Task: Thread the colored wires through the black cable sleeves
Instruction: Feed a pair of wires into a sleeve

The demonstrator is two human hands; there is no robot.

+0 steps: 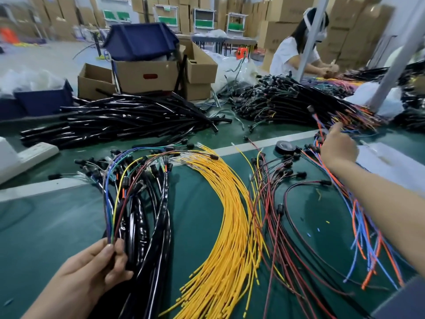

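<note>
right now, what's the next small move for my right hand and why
Probably draw one wire out of the orange and blue wires and carry it to the left hand: that hand pinches a small bundle of mixed wires, and the right hand reaches into that pile.

Likely factory: stacked cartons (pixel 285 10), heaped wires (pixel 230 215)

Green mat (pixel 57 226), one white stripe. Glossy black sleeves (pixel 119 118). Yellow wires (pixel 230 226); red wires (pixel 273 215) mixed with maroon; blue wires (pixel 360 226) mixed with orange. Bundle (pixel 110 215) — purple, green, yellow, maroon. Navy bin (pixel 140 40), brown cartons (pixel 147 74).
</note>
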